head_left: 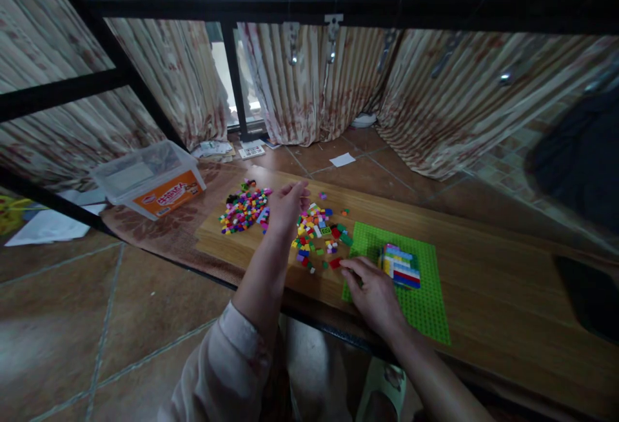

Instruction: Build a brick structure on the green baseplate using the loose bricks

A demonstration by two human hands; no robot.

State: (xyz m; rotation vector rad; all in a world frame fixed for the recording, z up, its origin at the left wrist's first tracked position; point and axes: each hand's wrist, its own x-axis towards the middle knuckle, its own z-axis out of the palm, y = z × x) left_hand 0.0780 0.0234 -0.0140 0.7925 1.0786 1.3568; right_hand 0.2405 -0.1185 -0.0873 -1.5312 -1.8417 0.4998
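The person's right hand (374,290) was stretched over the near left part of a green studded baseplate (425,293), its thumb and fingers bent toward one another, with the fingertips at the end of a red brick (335,263) lying just off the plate's left edge; whether they gripped that brick or only met it could not be told. The left hand (289,206) was held above the loose pieces, its fingers partly curled, and the view did not show whether anything lay inside them. On the baseplate sat a low block of joined bricks (402,268), with white, yellow, blue and red rows among its colours, near the right hand's knuckles. Between the left hand and the plate were scattered bricks (316,222) in many colours, while on the left hand's other side a denser heap of small pieces (244,209) covered the far left part of the wooden board (488,280). Beyond the heap, on the left, stood a clear plastic tub (145,173) with an orange label. A dark flat object (587,296) lay at the board's right end, and striped curtains (319,86) hung behind a black metal frame (367,6).
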